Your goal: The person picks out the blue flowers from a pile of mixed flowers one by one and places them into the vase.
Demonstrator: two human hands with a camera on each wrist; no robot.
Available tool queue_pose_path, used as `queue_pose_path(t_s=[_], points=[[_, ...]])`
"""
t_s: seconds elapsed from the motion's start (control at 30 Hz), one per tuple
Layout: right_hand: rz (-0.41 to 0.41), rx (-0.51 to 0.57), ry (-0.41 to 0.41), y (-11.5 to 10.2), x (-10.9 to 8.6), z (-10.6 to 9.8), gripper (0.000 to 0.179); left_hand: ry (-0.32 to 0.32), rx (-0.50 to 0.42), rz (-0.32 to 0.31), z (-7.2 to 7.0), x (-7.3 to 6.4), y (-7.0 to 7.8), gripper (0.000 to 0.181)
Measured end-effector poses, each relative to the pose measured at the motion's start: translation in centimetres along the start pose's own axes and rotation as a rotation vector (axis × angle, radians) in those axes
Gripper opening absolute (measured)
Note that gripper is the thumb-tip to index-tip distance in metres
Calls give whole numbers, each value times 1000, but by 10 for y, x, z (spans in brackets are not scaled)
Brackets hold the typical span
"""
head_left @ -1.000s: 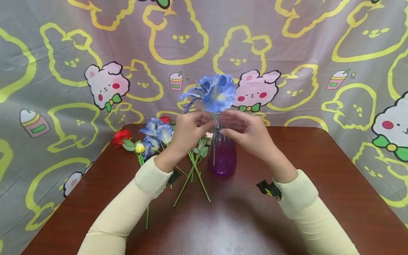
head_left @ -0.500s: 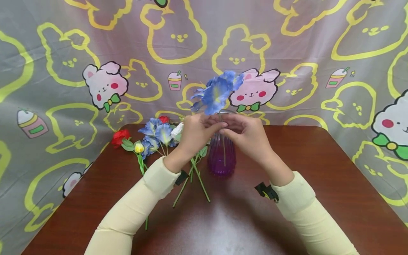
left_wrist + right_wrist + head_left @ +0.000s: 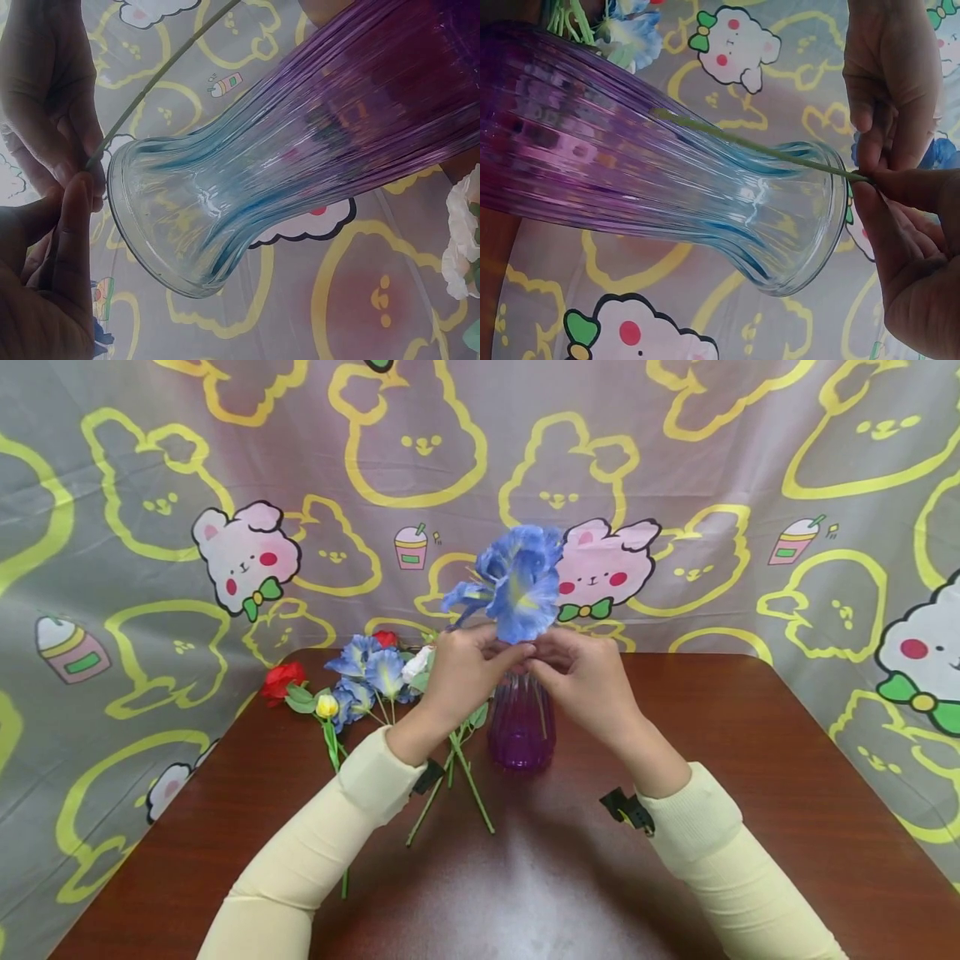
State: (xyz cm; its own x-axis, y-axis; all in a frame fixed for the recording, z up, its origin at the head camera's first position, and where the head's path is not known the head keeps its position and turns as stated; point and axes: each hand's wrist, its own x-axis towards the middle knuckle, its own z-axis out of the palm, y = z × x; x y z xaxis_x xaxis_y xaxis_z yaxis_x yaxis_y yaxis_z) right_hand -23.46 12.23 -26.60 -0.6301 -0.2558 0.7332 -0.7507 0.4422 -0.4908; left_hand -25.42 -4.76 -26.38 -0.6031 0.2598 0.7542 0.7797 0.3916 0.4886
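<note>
A blue artificial flower with ruffled petals is held upright above the mouth of the vase, a ribbed glass one that is purple below and clear above. My left hand and right hand meet under the bloom. Both pinch the thin green stem between thumb and fingertips. In the left wrist view the stem runs down outside the glass, past the vase rim. From the head, its lower end shows against the vase's right side. The bloom and hands hide the vase's mouth there.
Left of the vase, other artificial flowers lie on the brown table: several blue blooms, a red flower, a yellow bud and a white flower. Crossed green stems point toward me. A patterned curtain hangs behind.
The flower has shifted slightly right and turned in my fingers, and its lower stem has swung to the right across the vase. My left hand has moved right, closer to my right hand.
</note>
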Motion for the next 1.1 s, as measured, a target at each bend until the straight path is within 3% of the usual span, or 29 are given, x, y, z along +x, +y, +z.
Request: queue_pose_path(t_s=[0.3,0.53,0.77,0.9,1.1], points=[[-20,-68,13,0,2,-5,18,-7,-34,38,-4,-2,-5,14],[-19,-109,44,-3,8,-14,13,-23,4,-4,-15,-10,-18,15],[38,-134,43,-6,14,-26,10,25,45,-13,-21,-20,-36,20],[70,-143,57,-8,18,-33,10,7,29,-89,-22,-26,-42,32],[49,-157,90,-10,29,-44,11,-136,34,-271,-14,-32,-51,62]])
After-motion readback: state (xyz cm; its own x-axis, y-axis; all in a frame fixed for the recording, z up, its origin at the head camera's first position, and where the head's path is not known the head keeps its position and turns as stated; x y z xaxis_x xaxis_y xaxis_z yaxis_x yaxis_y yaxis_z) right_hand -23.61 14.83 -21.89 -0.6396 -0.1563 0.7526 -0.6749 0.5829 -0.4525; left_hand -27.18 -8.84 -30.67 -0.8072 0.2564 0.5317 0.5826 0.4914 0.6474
